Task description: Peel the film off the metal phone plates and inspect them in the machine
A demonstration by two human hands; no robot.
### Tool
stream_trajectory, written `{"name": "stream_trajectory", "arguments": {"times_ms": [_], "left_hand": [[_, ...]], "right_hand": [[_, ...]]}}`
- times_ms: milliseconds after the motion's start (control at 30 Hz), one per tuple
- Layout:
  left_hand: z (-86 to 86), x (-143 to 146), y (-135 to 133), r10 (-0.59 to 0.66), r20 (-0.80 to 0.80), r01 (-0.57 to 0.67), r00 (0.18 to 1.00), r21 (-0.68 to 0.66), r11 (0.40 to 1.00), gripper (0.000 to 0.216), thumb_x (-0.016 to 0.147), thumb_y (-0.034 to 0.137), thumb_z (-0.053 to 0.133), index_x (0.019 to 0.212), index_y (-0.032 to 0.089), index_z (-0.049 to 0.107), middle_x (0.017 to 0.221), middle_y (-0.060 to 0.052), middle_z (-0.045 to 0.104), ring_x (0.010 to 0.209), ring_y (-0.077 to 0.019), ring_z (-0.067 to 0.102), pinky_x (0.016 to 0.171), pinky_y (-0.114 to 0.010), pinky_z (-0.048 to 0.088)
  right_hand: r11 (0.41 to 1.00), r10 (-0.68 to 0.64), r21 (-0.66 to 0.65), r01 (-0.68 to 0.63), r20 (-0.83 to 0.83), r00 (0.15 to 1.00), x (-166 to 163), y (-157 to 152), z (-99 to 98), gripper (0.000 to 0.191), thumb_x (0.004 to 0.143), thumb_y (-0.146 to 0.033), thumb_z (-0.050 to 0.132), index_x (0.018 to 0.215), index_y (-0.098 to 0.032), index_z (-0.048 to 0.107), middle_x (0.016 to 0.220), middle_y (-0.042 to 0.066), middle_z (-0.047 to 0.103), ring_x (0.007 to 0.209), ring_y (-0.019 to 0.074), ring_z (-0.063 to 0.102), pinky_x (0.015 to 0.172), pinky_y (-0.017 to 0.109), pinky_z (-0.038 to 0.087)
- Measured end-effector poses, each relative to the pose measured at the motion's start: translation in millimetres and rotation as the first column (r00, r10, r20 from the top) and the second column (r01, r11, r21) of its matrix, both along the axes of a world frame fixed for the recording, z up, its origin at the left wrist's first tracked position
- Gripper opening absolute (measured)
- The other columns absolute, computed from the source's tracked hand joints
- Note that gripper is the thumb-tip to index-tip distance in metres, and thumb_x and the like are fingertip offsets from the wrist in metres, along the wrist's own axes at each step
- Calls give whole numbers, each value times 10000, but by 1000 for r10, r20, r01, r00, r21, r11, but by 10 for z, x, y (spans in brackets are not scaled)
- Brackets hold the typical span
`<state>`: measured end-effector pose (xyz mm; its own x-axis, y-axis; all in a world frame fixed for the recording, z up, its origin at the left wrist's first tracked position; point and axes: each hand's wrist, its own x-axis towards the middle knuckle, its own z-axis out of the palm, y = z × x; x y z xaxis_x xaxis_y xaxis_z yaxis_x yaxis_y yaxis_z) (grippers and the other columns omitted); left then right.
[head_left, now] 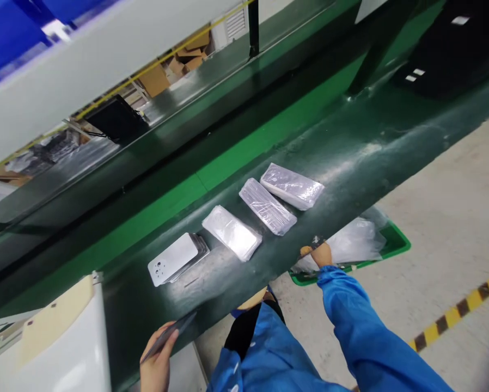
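Note:
My left hand [158, 359] is at the bottom of the view, fingers closed on a thin dark flat plate [171, 335] held edge-on over the near edge of the green bench [350, 158]. My right hand [318, 253], in a blue sleeve, reaches under the bench's near edge toward a green bin [393, 245] of clear plastic bags [354, 242]; its fingers are hidden. On the bench lie a fanned stack of thin white plates [177, 258] and three plastic-wrapped packs [231, 232], [268, 206], [292, 186] in a diagonal row.
A white box-like surface [65, 337] stands at the lower left. Behind the bench run a green rail and a white beam, with cardboard boxes [179, 62] beyond. A dark tray [452, 43] lies at the top right. Yellow-black tape [460, 307] marks the floor.

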<state>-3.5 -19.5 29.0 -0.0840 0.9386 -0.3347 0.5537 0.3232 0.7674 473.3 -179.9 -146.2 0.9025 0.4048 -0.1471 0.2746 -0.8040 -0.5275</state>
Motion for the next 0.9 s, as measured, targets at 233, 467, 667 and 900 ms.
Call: {"name": "stream_trajectory", "arguments": {"times_ms": [233,467,667,900], "left_hand": [[425,452,-38,315,539,-279,781,-151,948,396,547,418,808,836,191,661,889,-49,698,934,-242,654,826,-379,531],[871,686,-42,392,848,-268,357,-309,912,459,575,276,827,985,174,646,999,-69,702,967,-215,646,915,-367,495],[1132,175,-179,229,920,-181,317,-178,967,637,496,379,856,1064,175,649,1186,-137,639,1185,-327,539,1018,-494,409],[1333,-532,-389,199,965,337,173,-248,908,1097,527,834,552,1347,108,479,1311,-281,512,1073,-449,586,856,-634,408]], "right_hand": [[919,-282,234,318,-176,943,-864,-250,818,308,732,-397,449,879,-176,606,636,82,587,631,277,600,588,430,499],[731,676,682,-31,-715,179,-2587,798,2061,623,589,-649,717,1051,-254,579,978,94,701,768,252,684,646,417,569],[616,788,755,-224,-585,193,-2915,1553,2626,542,567,-599,765,872,-198,565,716,36,679,562,189,645,405,258,468],[93,803,664,-742,-491,-338,-3027,2267,3266,385,597,-458,778,817,-166,659,615,2,639,470,132,565,371,212,377]]}}
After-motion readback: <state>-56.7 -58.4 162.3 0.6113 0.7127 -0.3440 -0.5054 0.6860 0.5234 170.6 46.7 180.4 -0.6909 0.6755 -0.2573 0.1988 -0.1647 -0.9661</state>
